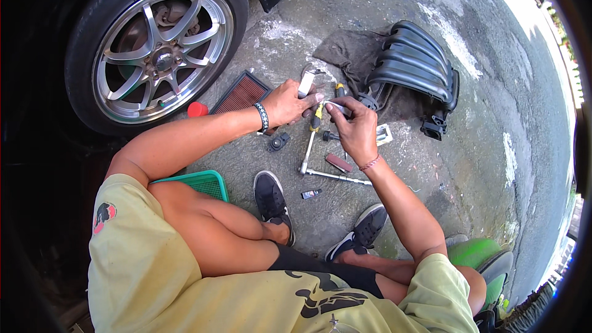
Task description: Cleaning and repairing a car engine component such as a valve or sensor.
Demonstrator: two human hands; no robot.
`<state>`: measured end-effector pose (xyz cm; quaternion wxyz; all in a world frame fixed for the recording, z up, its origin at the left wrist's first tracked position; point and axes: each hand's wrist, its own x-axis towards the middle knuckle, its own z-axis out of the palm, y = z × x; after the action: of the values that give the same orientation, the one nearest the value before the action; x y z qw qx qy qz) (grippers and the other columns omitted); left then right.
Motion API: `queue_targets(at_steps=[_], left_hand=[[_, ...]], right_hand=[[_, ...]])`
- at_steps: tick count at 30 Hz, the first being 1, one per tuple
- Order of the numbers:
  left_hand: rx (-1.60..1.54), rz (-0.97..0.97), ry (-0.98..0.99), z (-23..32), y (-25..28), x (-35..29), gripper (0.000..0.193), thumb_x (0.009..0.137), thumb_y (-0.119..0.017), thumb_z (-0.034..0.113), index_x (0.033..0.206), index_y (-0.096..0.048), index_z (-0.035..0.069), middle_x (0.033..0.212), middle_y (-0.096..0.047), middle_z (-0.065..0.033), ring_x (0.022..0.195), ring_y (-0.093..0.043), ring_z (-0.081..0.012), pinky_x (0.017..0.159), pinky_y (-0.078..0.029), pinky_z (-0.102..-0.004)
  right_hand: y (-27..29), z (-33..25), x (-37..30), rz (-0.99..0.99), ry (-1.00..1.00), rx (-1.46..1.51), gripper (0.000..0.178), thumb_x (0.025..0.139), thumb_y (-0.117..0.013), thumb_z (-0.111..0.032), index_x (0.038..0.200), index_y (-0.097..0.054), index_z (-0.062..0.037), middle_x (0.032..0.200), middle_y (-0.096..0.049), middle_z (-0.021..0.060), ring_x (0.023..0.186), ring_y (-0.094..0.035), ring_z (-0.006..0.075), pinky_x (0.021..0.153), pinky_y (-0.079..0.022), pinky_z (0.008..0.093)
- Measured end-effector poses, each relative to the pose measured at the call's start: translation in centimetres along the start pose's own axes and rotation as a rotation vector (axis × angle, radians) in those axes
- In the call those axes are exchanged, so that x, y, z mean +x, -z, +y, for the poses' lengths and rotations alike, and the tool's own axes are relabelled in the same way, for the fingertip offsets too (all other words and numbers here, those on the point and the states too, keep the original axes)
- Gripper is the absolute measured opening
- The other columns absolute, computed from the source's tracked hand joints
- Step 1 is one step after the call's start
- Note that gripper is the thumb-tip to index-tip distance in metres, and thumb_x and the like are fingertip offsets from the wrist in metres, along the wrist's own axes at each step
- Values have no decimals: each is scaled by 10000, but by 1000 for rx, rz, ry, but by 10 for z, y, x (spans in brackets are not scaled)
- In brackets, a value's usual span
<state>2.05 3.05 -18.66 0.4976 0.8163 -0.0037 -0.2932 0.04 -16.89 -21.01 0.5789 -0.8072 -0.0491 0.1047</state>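
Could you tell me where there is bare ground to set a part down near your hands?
Free: the concrete right of the black intake manifold, and between wheel and grey cloth. Crowded: under both hands, around the wrench.

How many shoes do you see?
2. Both are dark sneakers with white soles on the concrete below the hands: the left sneaker beside the green basket, the right sneaker nearer the right forearm. None seem hidden.
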Motion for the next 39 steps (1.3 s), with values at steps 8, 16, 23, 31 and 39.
queue_targets(at_steps=[8, 16, 23, 31, 39], left_hand=[[102, 75, -245, 0, -3, -3, 259, 963, -610, 263, 921, -613, 8, 657, -599, -35, 588, -557, -117, 566, -456, -309], [46, -79, -24, 15, 18, 4, 306, 975, -596, 293, 872, -641, 8, 593, -590, -28, 548, -567, -116, 550, -467, -312], [147, 27, -164, 8, 4, 1, 295, 965, -604, 290, 908, -665, 7, 630, -625, -71, 601, -614, -144, 596, -487, -328], [263, 36, -403, 13, 8, -2, 291, 953, -611, 286, 975, -657, 0, 772, -677, -102, 731, -659, -160, 705, -513, -362], [26, -137, 5, 2, 6, 7, 443, 987, -552, 388, 910, -665, -33, 634, -628, -72, 586, -597, -166, 610, -488, -351]], right_hand=[[8, 6, 5, -236, -575, 810, 176, 941, -643, -169, 876, -666, -7, 751, -661, 49, 609, -580, 96, 517, -457, 228], [7, -7, 8, -164, -350, 679, 184, 929, -660, -173, 893, -679, 7, 713, -663, 60, 582, -603, 121, 556, -488, 261], [4, -6, 2, 35, 103, -22, 189, 885, -701, -169, 841, -717, 14, 692, -693, 84, 586, -634, 149, 578, -488, 282], [18, 4, 9, -380, -725, 1066, 160, 951, -613, -191, 999, -641, -41, 819, -656, 48, 673, -627, 111, 587, -492, 237], [8, 10, 4, -76, 73, -3, 219, 885, -708, -211, 882, -739, 5, 772, -714, 77, 693, -657, 123, 654, -511, 293]])
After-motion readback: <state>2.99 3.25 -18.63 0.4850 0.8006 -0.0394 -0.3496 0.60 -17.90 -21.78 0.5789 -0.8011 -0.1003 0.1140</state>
